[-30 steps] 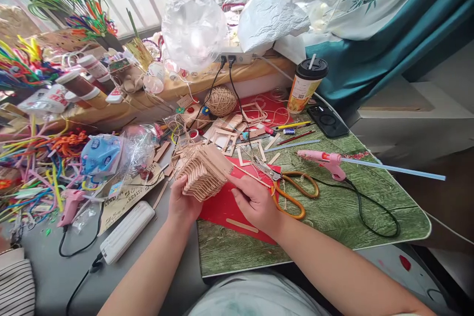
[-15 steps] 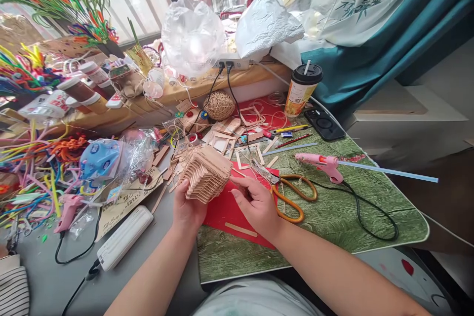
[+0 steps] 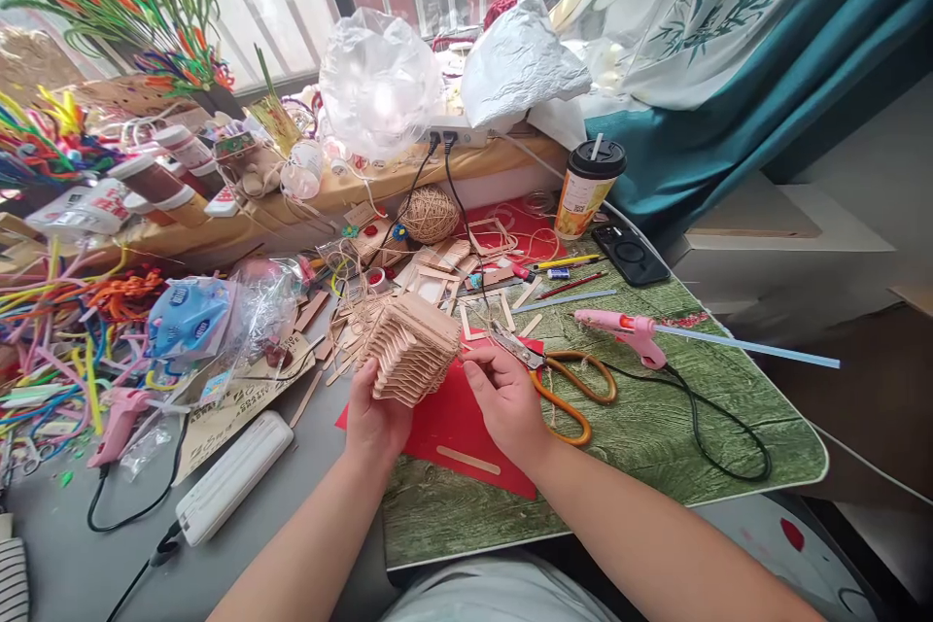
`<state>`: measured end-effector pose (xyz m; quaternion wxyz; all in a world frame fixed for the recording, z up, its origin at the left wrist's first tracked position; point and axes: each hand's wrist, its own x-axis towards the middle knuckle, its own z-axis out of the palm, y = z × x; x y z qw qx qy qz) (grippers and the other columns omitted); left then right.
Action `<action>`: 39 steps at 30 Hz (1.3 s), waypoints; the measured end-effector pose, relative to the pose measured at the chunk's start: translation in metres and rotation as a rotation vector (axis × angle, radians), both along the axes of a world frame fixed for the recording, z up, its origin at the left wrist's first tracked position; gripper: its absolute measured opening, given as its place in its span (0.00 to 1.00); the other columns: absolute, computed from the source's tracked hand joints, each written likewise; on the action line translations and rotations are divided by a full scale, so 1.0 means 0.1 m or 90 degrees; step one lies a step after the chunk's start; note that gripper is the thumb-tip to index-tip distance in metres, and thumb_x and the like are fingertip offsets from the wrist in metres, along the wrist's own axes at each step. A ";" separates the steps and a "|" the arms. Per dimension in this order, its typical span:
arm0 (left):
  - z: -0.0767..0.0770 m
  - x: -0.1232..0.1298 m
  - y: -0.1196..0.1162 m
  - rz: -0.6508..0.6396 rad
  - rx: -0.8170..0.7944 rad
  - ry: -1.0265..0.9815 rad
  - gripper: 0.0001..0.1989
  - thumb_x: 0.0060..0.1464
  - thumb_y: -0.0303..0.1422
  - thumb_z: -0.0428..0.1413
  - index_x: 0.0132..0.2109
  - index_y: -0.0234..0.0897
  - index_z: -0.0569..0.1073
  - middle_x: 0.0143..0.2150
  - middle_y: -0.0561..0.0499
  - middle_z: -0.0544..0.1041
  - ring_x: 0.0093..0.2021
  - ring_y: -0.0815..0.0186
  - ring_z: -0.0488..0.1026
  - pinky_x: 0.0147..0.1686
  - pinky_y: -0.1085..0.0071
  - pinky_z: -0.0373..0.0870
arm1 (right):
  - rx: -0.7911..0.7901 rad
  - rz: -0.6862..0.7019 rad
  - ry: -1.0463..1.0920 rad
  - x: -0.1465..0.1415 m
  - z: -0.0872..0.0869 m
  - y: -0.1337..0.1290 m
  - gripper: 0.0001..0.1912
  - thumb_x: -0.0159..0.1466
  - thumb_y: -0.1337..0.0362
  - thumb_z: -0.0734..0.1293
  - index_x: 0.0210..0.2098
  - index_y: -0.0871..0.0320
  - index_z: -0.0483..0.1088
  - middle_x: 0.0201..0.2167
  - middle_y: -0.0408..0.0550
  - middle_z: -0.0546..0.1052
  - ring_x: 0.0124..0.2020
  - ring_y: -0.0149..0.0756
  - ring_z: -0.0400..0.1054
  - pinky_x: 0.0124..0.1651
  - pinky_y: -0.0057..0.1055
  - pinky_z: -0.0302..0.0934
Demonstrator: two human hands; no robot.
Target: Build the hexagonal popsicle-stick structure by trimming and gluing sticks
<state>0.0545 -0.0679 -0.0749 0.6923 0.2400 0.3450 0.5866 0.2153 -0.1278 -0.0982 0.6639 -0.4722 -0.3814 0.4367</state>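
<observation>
A box-like stack of layered wooden craft sticks [image 3: 412, 350] is tilted in my left hand [image 3: 375, 418], whose fingers wrap its lower left side. My right hand [image 3: 506, 403] is just right of the stack, fingers bent and pressed together near its right edge; whatever they pinch is too small to make out. Beneath both hands lies a red sheet [image 3: 437, 423] with one loose craft stick [image 3: 468, 461] on it. Scissors with orange handles [image 3: 579, 384] rest beside my right hand, blades pointing at the pile of loose sticks [image 3: 437, 272].
On the green wood-grain mat [image 3: 656, 437] are a pink glue gun [image 3: 627, 330], a phone [image 3: 631, 253] and a lidded cup [image 3: 589, 187]. A white power strip [image 3: 234, 476] and a second pink glue gun [image 3: 120, 423] lie left. A striped sleeve [image 3: 13, 573] shows lower left.
My right hand's fingers have closed together near the stack's right edge. The view has shifted slightly, and the striped sleeve shows less at the left edge.
</observation>
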 end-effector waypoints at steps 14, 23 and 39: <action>-0.08 -0.01 -0.03 -0.089 0.007 0.017 0.23 0.62 0.43 0.65 0.60 0.39 0.80 0.56 0.42 0.85 0.57 0.49 0.83 0.61 0.54 0.78 | 0.008 0.122 0.008 -0.01 0.07 0.01 0.13 0.71 0.51 0.72 0.45 0.54 0.75 0.39 0.47 0.81 0.41 0.38 0.76 0.48 0.35 0.73; -0.06 -0.13 0.00 -0.044 0.015 0.039 0.24 0.61 0.44 0.66 0.61 0.40 0.80 0.56 0.44 0.85 0.58 0.52 0.82 0.60 0.58 0.80 | 0.015 0.110 -0.094 0.02 0.02 -0.04 0.15 0.76 0.51 0.64 0.45 0.54 0.76 0.37 0.47 0.79 0.40 0.39 0.74 0.47 0.36 0.70; -0.08 -0.13 0.03 0.011 0.023 0.047 0.24 0.60 0.45 0.67 0.60 0.40 0.80 0.58 0.44 0.84 0.57 0.53 0.83 0.60 0.58 0.80 | 0.024 0.146 -0.150 0.00 -0.06 -0.08 0.29 0.78 0.56 0.60 0.77 0.47 0.58 0.28 0.40 0.62 0.27 0.34 0.58 0.32 0.33 0.61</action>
